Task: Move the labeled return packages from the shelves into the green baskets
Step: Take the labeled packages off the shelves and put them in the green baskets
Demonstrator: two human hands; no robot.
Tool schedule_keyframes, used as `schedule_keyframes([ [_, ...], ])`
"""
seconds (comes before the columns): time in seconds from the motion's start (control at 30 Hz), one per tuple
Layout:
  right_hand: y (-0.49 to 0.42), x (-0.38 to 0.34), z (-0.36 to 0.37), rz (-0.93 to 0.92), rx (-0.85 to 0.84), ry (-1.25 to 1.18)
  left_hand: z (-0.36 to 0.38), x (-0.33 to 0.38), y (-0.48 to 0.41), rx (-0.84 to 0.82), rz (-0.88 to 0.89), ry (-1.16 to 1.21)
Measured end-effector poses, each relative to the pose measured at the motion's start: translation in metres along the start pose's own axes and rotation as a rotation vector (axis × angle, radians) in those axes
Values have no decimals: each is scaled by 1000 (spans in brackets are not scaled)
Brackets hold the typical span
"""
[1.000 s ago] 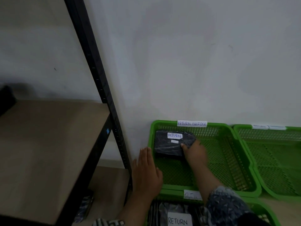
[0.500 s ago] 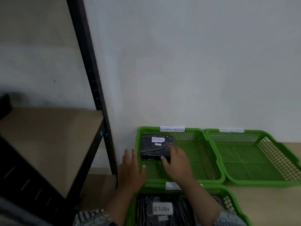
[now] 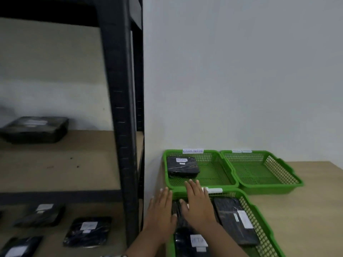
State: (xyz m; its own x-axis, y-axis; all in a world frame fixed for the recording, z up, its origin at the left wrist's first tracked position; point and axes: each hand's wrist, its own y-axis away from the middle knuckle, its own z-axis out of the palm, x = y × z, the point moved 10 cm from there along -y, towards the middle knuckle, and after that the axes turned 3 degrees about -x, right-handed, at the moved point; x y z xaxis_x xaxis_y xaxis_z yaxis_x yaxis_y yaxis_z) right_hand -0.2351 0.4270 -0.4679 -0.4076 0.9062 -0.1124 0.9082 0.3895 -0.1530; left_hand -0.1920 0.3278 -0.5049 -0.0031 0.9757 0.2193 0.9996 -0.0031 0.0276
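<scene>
Head view showed us black shelves [image 3: 118,127] at left holding packages [image 3: 87,231]; the far left green basket [image 3: 165,170] held one RETURN package [image 3: 182,166]. Our left grip [image 3: 160,212] and right grip [image 3: 199,206] lay flat-fingered, holding nothing, above the near basket [image 3: 259,217].

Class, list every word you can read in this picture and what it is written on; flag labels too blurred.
"RETURN OVERDUE": rim tag on far left basket.
"RETURN": label on the package in it.
"RETU", rest blurred: front label on front package in near basket.
Unreadable: right tag on right basket, near tag on near basket, shelf packages' labels.
</scene>
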Motion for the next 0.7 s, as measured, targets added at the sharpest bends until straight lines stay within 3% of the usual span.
schedule_keyframes([
  [0.3, 100, -111, -28, 4, 85, -51, -35, -39, 139, 180, 76, 39],
  [0.7, 146, -320, -66, -314, 148, -202, -120, -181, 272, 281, -173, -63],
])
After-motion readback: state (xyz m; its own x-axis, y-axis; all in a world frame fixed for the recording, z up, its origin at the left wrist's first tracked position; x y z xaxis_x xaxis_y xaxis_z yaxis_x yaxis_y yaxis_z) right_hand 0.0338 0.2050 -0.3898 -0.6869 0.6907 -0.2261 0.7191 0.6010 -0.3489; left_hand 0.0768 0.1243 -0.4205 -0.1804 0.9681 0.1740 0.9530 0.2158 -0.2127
